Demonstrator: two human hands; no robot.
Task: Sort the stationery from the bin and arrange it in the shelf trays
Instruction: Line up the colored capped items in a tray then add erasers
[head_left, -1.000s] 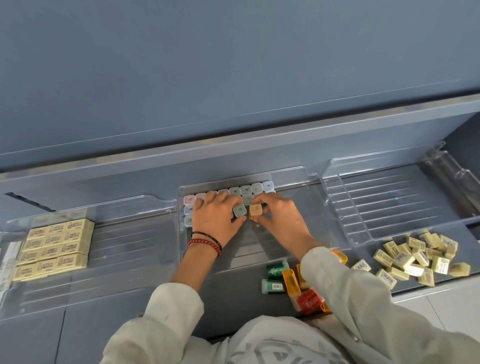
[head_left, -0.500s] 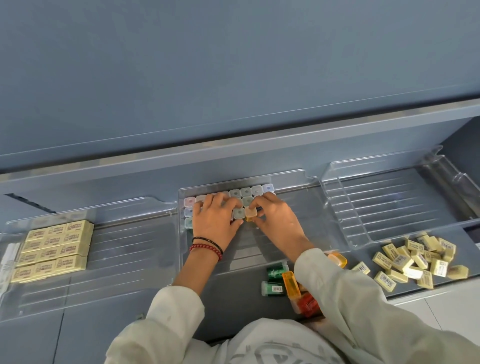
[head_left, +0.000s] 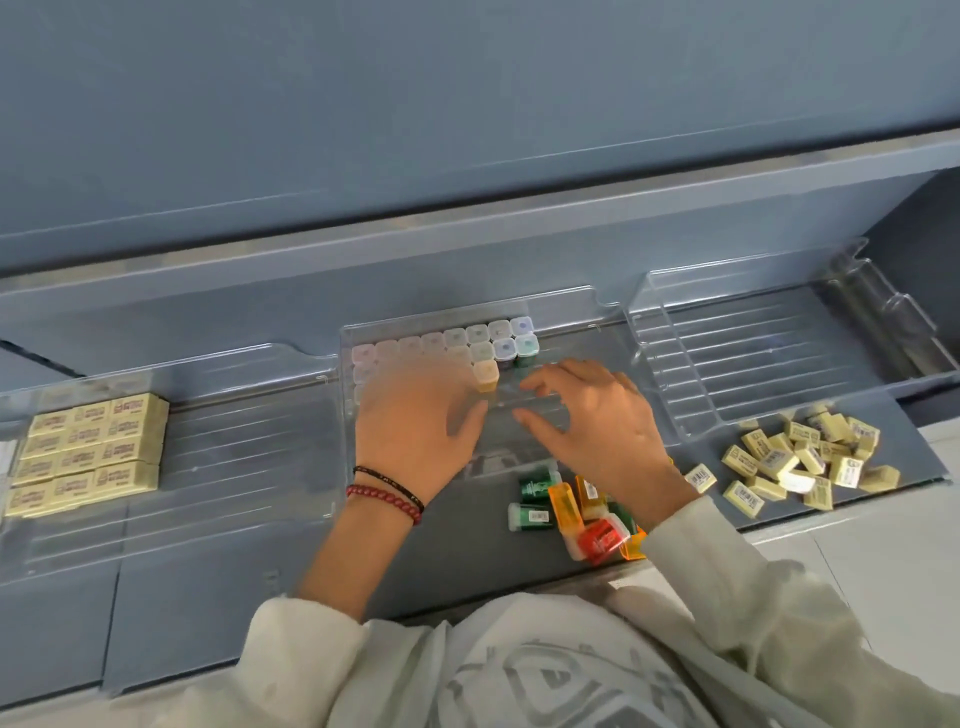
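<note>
- Middle tray (head_left: 571, 304), clear plastic, on the grey shelf (head_left: 457, 551): holds rows of small capped boxes (head_left: 478, 335), caps up, packed side by side against the far wall.
- Orange-bodied box (head_left: 486, 375): stands upright at the near edge of those rows, touching the boxes behind it.
- Left hand (head_left: 415, 431): lies palm-down in the tray, fingers stretched forward and blurred over the left part of the rows, thumb out to the right. Grips nothing that shows.
- Right hand (head_left: 597, 421): sits to the right, fingers (head_left: 540, 382) loosely bent and spread, tips pointing left, holding nothing.
- Relative to the fingers: orange-bodied box just beyond the left thumb and just left of the right index tip, near both, touched by neither as far as can be told.
- Loose coloured boxes (head_left: 540, 493): lie jumbled on the shelf just in front of the tray, partly under the right wrist.
- Left tray (head_left: 234, 364): carries yellow erasers (head_left: 88, 447) in a neat block.
- Right tray (head_left: 753, 358): clear, ribbed floor.
- Loose erasers (head_left: 800, 457): heaped on the shelf in front of it.
- Bracelets (head_left: 387, 493), black and red, round the left wrist.
</note>
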